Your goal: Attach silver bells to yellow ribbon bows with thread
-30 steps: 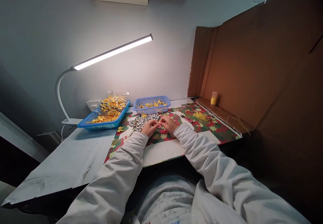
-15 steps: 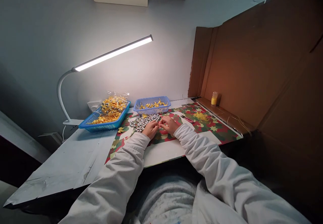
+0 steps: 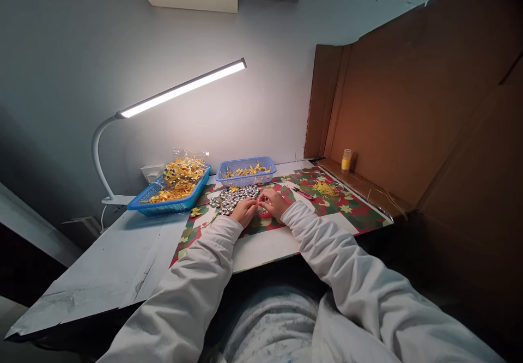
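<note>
My left hand (image 3: 245,212) and my right hand (image 3: 274,204) meet fingertip to fingertip over the camouflage-patterned mat (image 3: 261,223). Both are closed in a pinch; whatever sits between the fingers is too small to make out. Just beyond and left of them lies a heap of shiny silver beads (image 3: 232,201), partly covered by my left hand. A small yellow ribbon-like piece (image 3: 233,188) rests at the heap's far edge, and another yellow piece (image 3: 195,211) lies to the left on the mat.
A blue basket (image 3: 163,206) heaped with yellow pieces and a clear bag stands left; a second blue basket (image 3: 245,179) is behind the beads. Pink-handled snips (image 3: 303,193), yellow thread (image 3: 326,188) and a yellow spool (image 3: 346,160) lie right. A clamp lamp (image 3: 183,89) shines above; cardboard (image 3: 408,107) walls the right.
The view has shifted very slightly. Both hands stay pinched together in the same place, with barely any finger movement visible.
</note>
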Tool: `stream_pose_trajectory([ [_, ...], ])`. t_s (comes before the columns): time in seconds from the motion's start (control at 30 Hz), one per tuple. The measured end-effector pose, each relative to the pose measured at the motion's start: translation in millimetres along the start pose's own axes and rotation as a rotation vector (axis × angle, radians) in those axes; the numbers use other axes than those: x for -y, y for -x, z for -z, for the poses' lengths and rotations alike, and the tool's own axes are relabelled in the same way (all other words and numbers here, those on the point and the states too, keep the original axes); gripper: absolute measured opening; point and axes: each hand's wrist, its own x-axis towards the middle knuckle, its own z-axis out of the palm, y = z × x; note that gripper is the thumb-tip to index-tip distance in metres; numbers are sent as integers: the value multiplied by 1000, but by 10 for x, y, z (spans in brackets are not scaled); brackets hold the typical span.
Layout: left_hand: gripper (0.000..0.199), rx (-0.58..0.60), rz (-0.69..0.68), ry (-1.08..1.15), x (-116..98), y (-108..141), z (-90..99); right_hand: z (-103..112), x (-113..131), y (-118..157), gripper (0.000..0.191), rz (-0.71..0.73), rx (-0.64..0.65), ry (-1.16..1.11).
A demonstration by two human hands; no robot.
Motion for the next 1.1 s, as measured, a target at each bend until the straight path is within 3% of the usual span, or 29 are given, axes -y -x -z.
stream_pose_trajectory([
  [0.57, 25, 25, 61, 212, -1, -13, 5, -71, -23, -24, 11, -25, -9, -106],
  [0.8, 20, -37, 141, 262, -12, -23, 3, 45, 72, -8, 7, -6, -260, -168],
  [1.1, 22, -48, 148, 244, -27, -22, 11, 12, 73, 2, 9, 41, -183, -103],
])
